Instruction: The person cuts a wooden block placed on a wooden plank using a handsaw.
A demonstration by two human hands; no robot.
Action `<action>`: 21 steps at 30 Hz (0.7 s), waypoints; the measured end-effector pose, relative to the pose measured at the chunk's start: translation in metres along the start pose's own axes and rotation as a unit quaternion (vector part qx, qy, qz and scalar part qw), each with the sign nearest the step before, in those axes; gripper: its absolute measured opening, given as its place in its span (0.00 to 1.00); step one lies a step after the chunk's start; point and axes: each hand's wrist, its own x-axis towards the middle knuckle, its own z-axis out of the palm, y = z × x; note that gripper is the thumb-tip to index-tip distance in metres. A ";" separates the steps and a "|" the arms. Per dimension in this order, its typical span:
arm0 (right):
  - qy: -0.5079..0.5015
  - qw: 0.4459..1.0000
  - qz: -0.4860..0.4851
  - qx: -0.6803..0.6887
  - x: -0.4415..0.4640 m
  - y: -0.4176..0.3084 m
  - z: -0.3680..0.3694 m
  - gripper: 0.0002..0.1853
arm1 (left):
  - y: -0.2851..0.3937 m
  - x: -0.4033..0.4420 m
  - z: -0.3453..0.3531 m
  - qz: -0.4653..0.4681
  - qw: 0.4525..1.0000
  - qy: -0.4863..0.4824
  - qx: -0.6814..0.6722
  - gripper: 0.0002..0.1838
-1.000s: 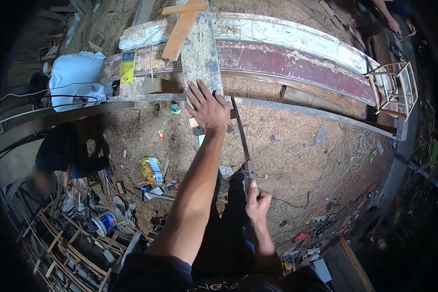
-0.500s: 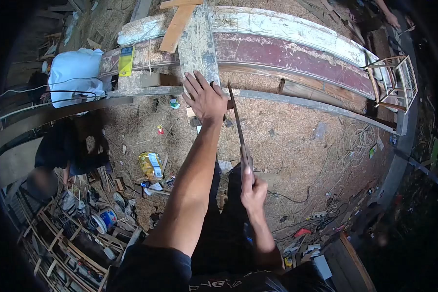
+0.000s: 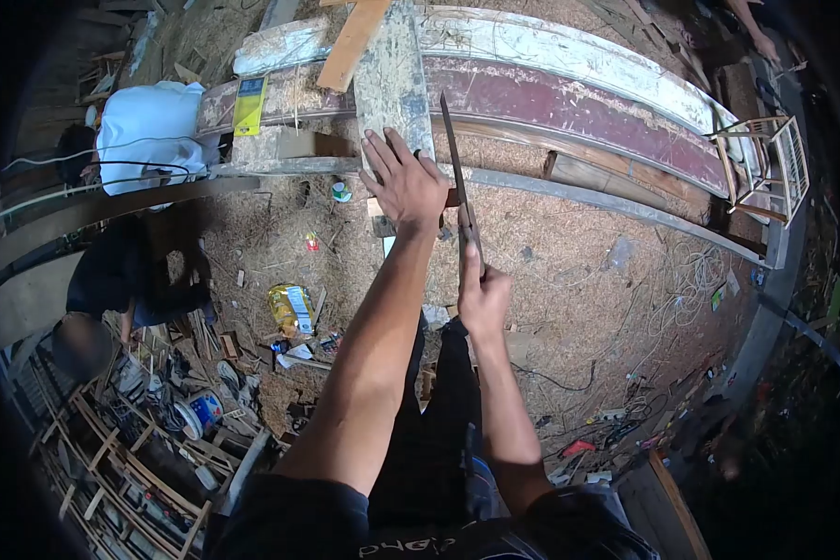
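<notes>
My right hand (image 3: pixel 484 299) is wrapped around the handle of a handsaw (image 3: pixel 454 149), its narrow blade pointing away from me. The blade runs beside the end of a dark reddish-brown piece of wood (image 3: pixel 453 198) that sticks out to the right from under my left hand (image 3: pixel 405 187). Fingers stretched and lying flat, my left hand presses down at the near end of a worn, paint-spotted plank (image 3: pixel 389 89). Most of the brown piece is hidden under that palm. Whether the saw teeth are in the wood I cannot tell.
A short tan board (image 3: pixel 353 47) lies on the plank. Long maroon (image 3: pixel 569 112) and white (image 3: pixel 569 58) boards cross behind. A small wooden rack (image 3: pixel 765 168) stands right. A crouching person (image 3: pixel 112 271) is at left, near scrap wood. Another person's hand (image 3: pixel 765 47) shows top right. Sawdust covers the floor.
My right hand has pushed the handsaw forward, away from me, so the handle is now closer to my left hand. My left hand stays on the plank; the view has shifted slightly.
</notes>
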 end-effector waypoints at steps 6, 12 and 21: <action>0.007 0.999 0.042 0.025 -0.075 0.050 -0.020 0.33 | -0.001 0.002 0.001 -0.001 1.000 -0.014 0.010 0.37; 0.009 0.999 0.032 0.010 -0.012 0.029 0.005 0.30 | 0.001 0.006 0.001 0.016 1.000 -0.017 0.009 0.37; 0.004 0.996 0.038 0.078 0.001 0.031 0.013 0.31 | -0.002 0.001 0.004 0.021 0.999 -0.034 0.003 0.39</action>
